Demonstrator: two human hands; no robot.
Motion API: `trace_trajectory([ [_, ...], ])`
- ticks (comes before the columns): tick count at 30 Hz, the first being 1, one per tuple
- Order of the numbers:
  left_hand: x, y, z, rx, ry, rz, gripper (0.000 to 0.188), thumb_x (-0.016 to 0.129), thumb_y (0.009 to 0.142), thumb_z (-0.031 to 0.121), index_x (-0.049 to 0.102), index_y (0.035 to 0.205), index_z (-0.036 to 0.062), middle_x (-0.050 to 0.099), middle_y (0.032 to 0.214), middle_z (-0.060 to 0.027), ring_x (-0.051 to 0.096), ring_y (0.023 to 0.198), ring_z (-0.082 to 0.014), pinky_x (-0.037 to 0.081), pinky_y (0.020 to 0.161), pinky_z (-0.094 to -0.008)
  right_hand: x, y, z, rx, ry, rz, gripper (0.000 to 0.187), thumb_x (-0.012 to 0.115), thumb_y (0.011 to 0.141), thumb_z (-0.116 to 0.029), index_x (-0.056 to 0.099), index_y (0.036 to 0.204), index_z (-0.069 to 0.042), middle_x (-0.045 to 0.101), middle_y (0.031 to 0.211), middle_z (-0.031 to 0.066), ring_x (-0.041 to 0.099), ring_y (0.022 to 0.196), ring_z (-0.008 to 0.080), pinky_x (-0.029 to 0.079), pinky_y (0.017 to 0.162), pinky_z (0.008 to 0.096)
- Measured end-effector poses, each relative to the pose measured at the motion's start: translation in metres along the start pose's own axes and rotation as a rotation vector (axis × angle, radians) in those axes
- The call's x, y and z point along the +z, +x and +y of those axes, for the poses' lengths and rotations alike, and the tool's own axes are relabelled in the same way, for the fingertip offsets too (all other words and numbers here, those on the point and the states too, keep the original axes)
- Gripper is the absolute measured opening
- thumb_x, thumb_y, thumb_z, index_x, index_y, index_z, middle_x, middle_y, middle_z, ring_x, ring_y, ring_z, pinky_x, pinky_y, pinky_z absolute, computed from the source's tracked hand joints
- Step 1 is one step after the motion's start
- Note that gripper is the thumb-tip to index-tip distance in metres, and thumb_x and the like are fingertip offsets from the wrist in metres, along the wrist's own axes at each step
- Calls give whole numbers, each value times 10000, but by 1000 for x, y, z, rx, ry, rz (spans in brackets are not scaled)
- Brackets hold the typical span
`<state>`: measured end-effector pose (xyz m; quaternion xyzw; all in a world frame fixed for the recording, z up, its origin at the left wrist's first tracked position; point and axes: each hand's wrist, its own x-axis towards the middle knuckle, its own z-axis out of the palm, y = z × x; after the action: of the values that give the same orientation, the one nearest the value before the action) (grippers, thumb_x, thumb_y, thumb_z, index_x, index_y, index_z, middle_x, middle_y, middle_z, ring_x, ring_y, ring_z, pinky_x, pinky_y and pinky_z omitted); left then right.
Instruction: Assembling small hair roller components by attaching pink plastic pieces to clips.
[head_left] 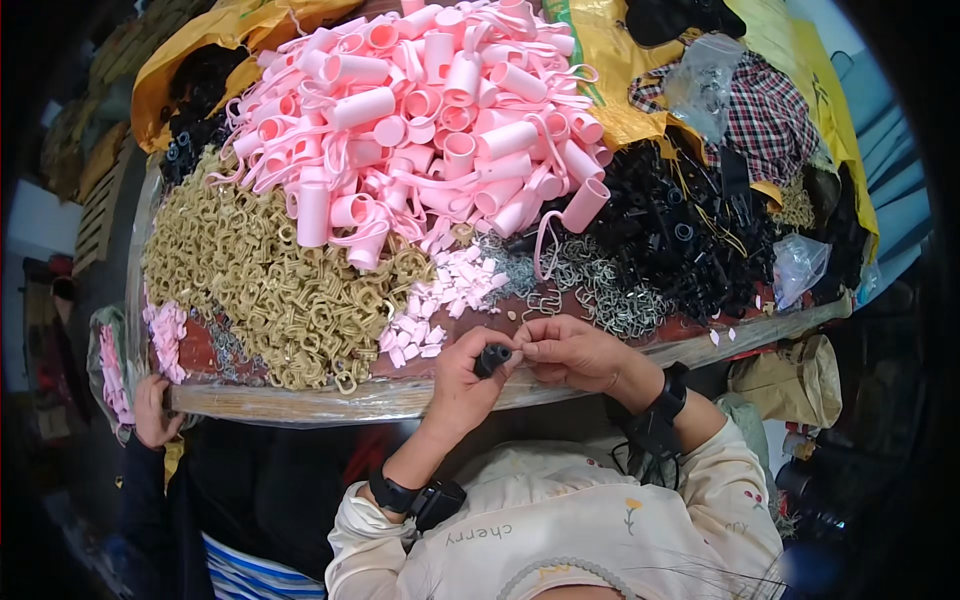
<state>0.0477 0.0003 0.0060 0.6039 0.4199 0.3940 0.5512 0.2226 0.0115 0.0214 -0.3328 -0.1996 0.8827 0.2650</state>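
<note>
My left hand (466, 382) is closed round a small black cylindrical part (492, 360), whose hollow-looking end faces up. Close against it, my right hand (572, 352) has its thumb and fingertips pinched together at the tips of the left fingers. Whatever lies in that pinch is too small and hidden to make out. Both hands are over the table's near edge. Just beyond them lie small pale pink pieces (455, 285) and a spread of bent metal wire clips (600, 285).
Pink plastic cylinders with straps (430, 110) form a tall heap at the back. Beige plastic ring-shaped parts (280, 280) cover the left, black parts (680, 220) the right. Another person's hand (155, 412) rests on the wooden table edge (300, 402) at left. A clear bag (800, 268) lies far right.
</note>
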Motion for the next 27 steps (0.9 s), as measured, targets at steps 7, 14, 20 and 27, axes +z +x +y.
trace_trajectory([
  [7, 15, 4, 3, -127, -237, 146, 87, 605, 792, 98, 551, 819, 36, 518, 647, 13, 447, 557, -39, 351, 490, -167, 5, -5, 15, -251, -43, 90, 108, 539, 841, -143, 499, 870, -47, 470, 686, -22, 351, 513, 41, 267, 450, 172],
  [14, 18, 7, 4, -309, -397, 55, 118, 595, 803, 145, 544, 809, 39, 529, 642, 1, 468, 543, -59, 363, 487, -178, 3, -11, 14, -481, -539, 246, 100, 510, 857, -128, 483, 851, -32, 456, 717, -13, 397, 573, 52, 326, 496, 193],
  [20, 17, 7, 1, -432, -775, -48, 165, 557, 823, 155, 530, 923, 26, 564, 747, -33, 526, 626, -95, 400, 545, -191, -5, -9, 13, -720, -987, 318, 77, 498, 841, -68, 463, 811, -6, 447, 783, 46, 464, 712, 116, 390, 625, 234],
  [27, 7, 5, 6, -463, -1187, -152, 313, 436, 889, 156, 432, 1168, 16, 549, 1022, -66, 545, 880, -140, 442, 700, -242, 12, -20, -6, -844, -1350, 356, 69, 534, 768, 0, 469, 790, -11, 452, 876, 106, 471, 804, 219, 389, 710, 291],
])
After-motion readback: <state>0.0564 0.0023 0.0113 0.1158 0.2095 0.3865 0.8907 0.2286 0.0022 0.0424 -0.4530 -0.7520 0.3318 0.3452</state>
